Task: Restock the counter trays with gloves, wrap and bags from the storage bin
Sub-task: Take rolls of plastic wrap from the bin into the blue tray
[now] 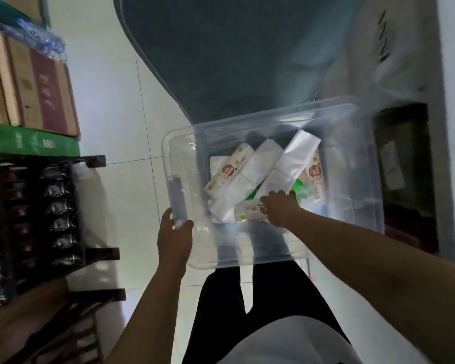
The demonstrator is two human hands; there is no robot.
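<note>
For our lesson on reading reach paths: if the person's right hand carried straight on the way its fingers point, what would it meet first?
Probably the white packets in the clear storage bin; the right hand already reaches among them, though depth is unclear.

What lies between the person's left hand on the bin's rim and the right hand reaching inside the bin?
In the head view, white packets lie between the left hand and right hand, inside the clear storage bin.

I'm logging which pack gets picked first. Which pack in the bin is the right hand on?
The printed pack at the bin's near edge, under the right hand; the others lie farther back.
</note>
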